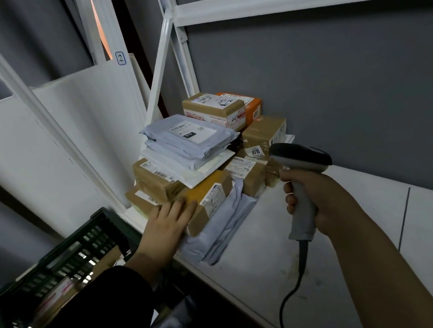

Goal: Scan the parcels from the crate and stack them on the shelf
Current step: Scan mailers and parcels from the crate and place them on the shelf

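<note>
A pile of parcels sits in the left corner of the white shelf (318,246): brown cardboard boxes, grey mailer bags (192,139) and an orange box (253,106). My left hand (169,222) lies flat, fingers straight, on a brown box (211,195) with a white label, which rests on a grey bag at the front of the pile. My right hand (315,200) grips the handle of a grey barcode scanner (299,160), its head pointing left toward the pile. The dark green crate (64,257) stands at lower left with parcels inside.
White shelf uprights and a diagonal brace rise behind the pile. A grey wall backs the shelf. The scanner's cable hangs down over the shelf front. Bare shelf surface stretches to the right of the pile.
</note>
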